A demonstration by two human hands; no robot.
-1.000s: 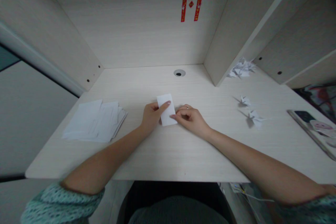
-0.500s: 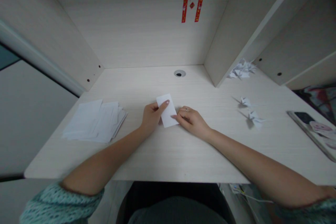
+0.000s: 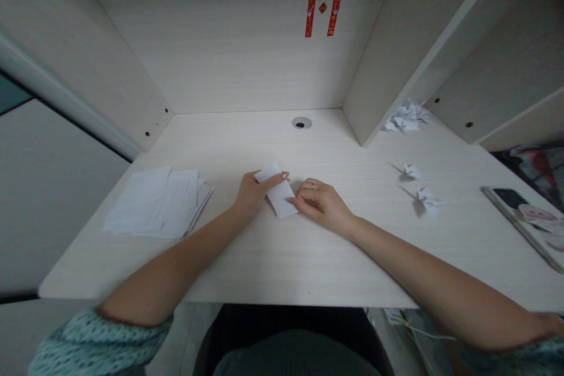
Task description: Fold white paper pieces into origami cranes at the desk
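Note:
A small folded sheet of white paper (image 3: 279,197) is held tilted just over the middle of the desk. My left hand (image 3: 255,192) grips its left side, thumb lying across the front and the other fingers hidden behind. At the lower right edge, my right hand (image 3: 319,202) pinches the paper between thumb and curled fingers; a ring shows on one finger. The paper's lower left edge looks slightly parted, as if layered.
A stack of white paper sheets (image 3: 152,202) lies left. Two folded paper cranes (image 3: 426,200) sit at right, with a pile of folded paper pieces (image 3: 408,116) behind the upright divider (image 3: 374,88). A phone (image 3: 524,217) rests far right. A cable hole (image 3: 302,123) is at the back.
The paper has tilted further, its top leaning left and away. My left thumb has slid slightly lower and right across it. My right hand has barely moved.

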